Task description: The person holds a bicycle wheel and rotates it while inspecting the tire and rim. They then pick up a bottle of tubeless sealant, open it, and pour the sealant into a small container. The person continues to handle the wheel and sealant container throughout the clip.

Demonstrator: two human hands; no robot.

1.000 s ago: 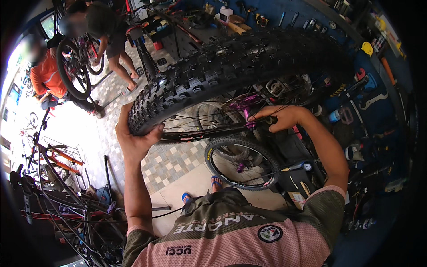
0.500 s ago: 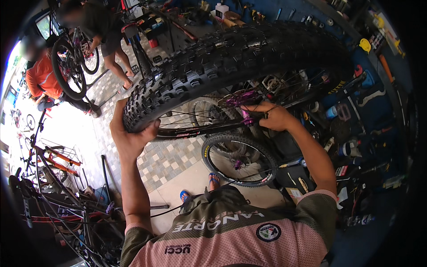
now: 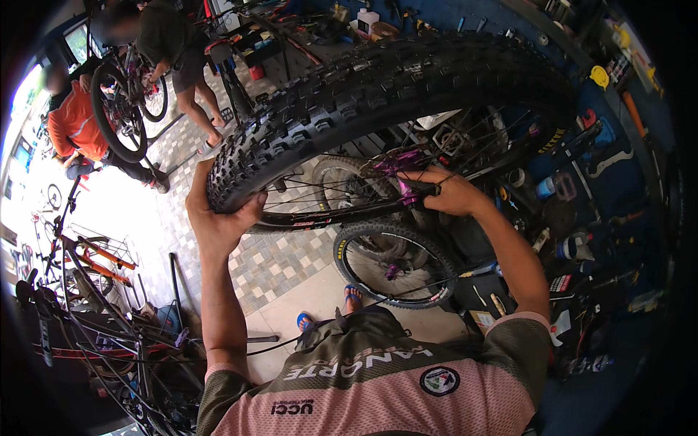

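Observation:
A bicycle wheel with a black knobby tyre (image 3: 349, 102) is held up in front of me, tilted, its spokes and rim showing underneath. My left hand (image 3: 224, 218) is closed around the tyre and rim at the left end, thumb on the near side. At the middle of the wheel is a purple hub (image 3: 398, 163). My right hand (image 3: 452, 195) reaches in from the right and grips the hub's near end, index finger stretched along it and the other fingers curled. Its fingertips are partly hidden by the hub and spokes.
A second wheel (image 3: 349, 272) lies low in front of my feet. Bicycles (image 3: 94, 291) crowd the left. Tools and bottles cover the dark bench (image 3: 582, 211) on the right. Two people, one in an orange top (image 3: 76, 120), are beside a raised bicycle (image 3: 120, 112) at the far left.
The held wheel has shifted only slightly, with its left end and my left hand a little to the right. Both hands keep their places on it.

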